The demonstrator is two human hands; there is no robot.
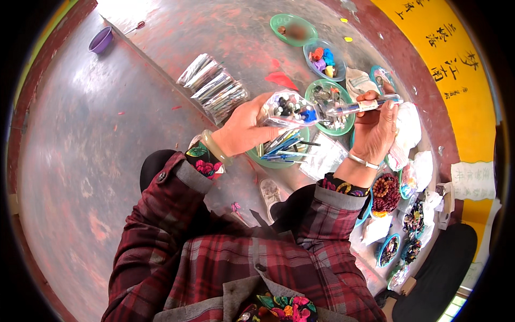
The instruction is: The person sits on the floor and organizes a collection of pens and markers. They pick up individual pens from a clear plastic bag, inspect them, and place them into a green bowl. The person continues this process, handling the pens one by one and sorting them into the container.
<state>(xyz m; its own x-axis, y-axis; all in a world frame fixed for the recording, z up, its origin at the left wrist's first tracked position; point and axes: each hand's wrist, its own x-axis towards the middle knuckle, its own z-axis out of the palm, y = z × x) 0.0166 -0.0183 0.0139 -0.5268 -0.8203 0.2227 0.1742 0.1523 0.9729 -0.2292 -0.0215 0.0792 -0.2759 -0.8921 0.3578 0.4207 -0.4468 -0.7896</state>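
Observation:
My left hand is closed around a clear plastic packet. Through its film show black, white and blue rounded ends, packed close together. My right hand pinches a slim pen between thumb and fingers, lying nearly level, its left end close to the packet's mouth. Whether the pen touches the packet I cannot tell. Below the hands a green basin holds many loose blue, white and black pens. Behind the packet, another green basin contains small dark and silvery pieces.
Bundles of plastic-wrapped pens lie on the floor at left. Further off stand a blue basin with colourful pieces, a green basin and a purple basin. Dark red beads and clear flat bags lie at right.

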